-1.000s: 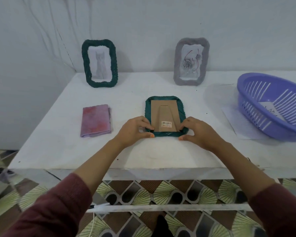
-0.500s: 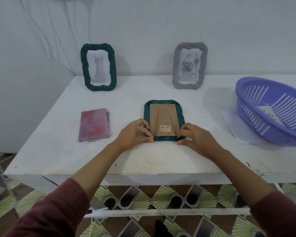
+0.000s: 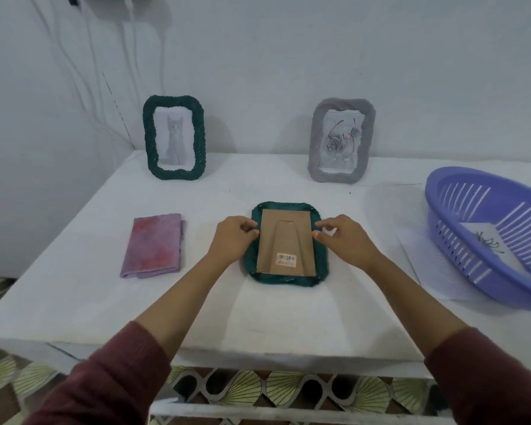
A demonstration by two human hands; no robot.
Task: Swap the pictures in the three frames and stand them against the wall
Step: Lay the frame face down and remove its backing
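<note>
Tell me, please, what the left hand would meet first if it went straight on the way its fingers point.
The cardboard back of the face-down green frame: the left hand points its fingers right across it from its left edge. Beyond comes the right hand, if depth reads true.

Non-task items: cloth, basket, loose sheet, table, floor.
Folded pink-purple cloth (image 3: 152, 245) lies flat on the white table (image 3: 105, 302), left of centre. Purple slotted plastic basket (image 3: 442, 207) sits at the right edge, partly cut off by the frame, resting on a white paper sheet (image 3: 426, 262) that sticks out from under it on the near-left side. White wall (image 3: 288, 56) at the far edge, thin cables (image 3: 74, 69) running down it on the left. Fan-pattern floor tiles (image 3: 258, 388) show below the near edge.
</note>
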